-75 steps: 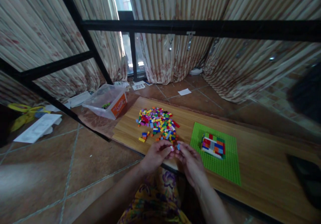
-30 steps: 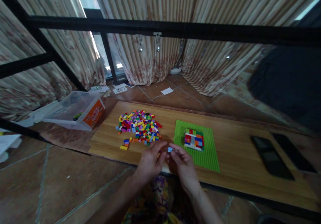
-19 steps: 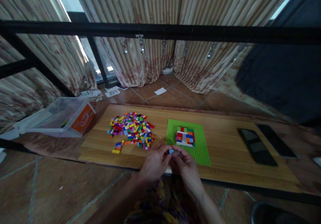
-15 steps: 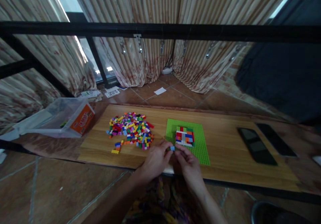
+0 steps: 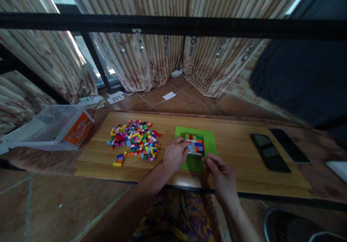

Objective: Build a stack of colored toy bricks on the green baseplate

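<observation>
A green baseplate (image 5: 207, 137) lies on the wooden board (image 5: 238, 151), and a small multicoloured brick build (image 5: 197, 143) stands on it. My left hand (image 5: 175, 155) reaches to the build's left edge. Its fingers are pinched, and a bit of light blue brick (image 5: 189, 148) shows at their tips. My right hand (image 5: 221, 170) rests by the baseplate's near right corner, fingers loosely apart and holding nothing. A heap of loose coloured bricks (image 5: 134, 139) lies left of the plate, and a few strays (image 5: 119, 159) sit near its front.
A clear plastic tub with an orange label (image 5: 54, 128) stands on the floor at the left. Two dark phones (image 5: 269, 147) (image 5: 289, 145) lie on the board's right part. A black metal bar (image 5: 189, 25) crosses overhead. Curtains hang behind.
The hands held a small blue brick together near the board's front edge. My left hand has since moved forward to the build, and my right hand has drawn off to the right.
</observation>
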{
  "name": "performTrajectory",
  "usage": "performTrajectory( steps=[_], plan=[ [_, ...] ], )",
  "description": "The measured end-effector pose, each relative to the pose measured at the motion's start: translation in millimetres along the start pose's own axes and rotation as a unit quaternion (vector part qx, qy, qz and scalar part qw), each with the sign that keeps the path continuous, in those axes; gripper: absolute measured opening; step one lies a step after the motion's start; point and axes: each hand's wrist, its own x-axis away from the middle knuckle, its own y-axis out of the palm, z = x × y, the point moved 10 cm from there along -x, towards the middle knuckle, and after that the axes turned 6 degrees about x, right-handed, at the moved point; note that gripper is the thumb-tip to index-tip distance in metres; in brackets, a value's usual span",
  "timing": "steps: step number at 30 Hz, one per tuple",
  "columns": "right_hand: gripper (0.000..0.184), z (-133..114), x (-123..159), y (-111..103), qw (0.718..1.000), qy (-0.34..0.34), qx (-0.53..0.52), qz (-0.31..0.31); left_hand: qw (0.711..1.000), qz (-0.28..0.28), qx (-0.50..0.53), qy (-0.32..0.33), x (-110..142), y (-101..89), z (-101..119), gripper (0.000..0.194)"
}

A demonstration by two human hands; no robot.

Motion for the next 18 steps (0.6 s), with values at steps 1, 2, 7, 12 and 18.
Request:
performTrajectory(
  steps=[1,2,7,12,18],
  plan=[
    [0.047,-0.9,-0.7,-0.7,1.000,-0.003,0.003,0.000,1.000,0.003,-0.001,0.000,-0.1,0.6,-1.1,0.023],
    [0.047,-2.4,-1.6,-1.2,1.000,-0.009,0.008,0.001,1.000,0.005,-0.001,-0.001,-0.3,0.9,-2.0,0.024],
    [0.043,-15.5,-7.8,4.3,0.997,-0.058,0.044,-0.005,1.000,0.010,0.017,-0.022,-0.4,-1.4,-5.9,0.028],
    [0.035,-37.2,-12.6,9.2,0.978,-0.157,0.140,0.009,0.994,0.025,0.085,-0.070,4.3,-9.2,-17.3,0.032],
    [0.030,-58.9,-3.3,38.8,0.861,-0.352,0.367,0.010,0.984,0.037,0.124,-0.125,11.1,-9.9,-31.2,0.030]
  ],
)
